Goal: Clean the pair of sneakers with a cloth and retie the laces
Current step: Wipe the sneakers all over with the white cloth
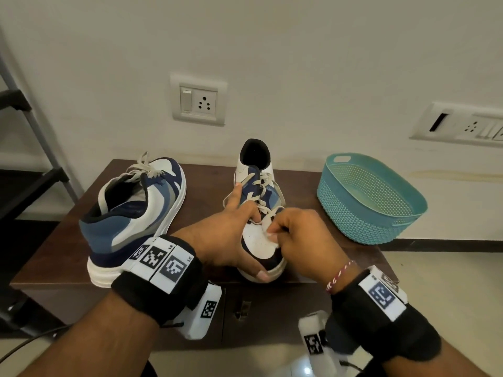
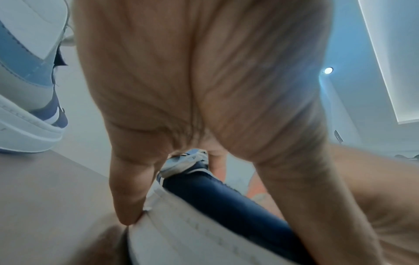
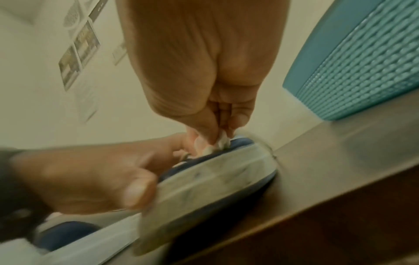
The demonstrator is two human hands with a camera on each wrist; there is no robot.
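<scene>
Two white, blue and navy sneakers stand on a dark brown table [image 1: 54, 254]. The left sneaker [image 1: 136, 213] has its heel toward me, laces loose. My left hand [image 1: 231, 235] grips the toe of the right sneaker [image 1: 255, 170]: the thumb presses the front of the sole and the index finger lies along its side. My right hand [image 1: 285, 235] pinches a small white cloth [image 1: 269, 234] against the white toe cap. In the right wrist view the cloth [image 3: 217, 143] shows between the fingertips above the scuffed sole [image 3: 204, 188]. The left wrist view shows the held sneaker [image 2: 215, 206].
A teal plastic basket [image 1: 367, 197] stands at the table's right end, close to the right sneaker. Wall sockets sit behind the table. A dark metal rack stands at the far left. The table's front edge runs just under my wrists.
</scene>
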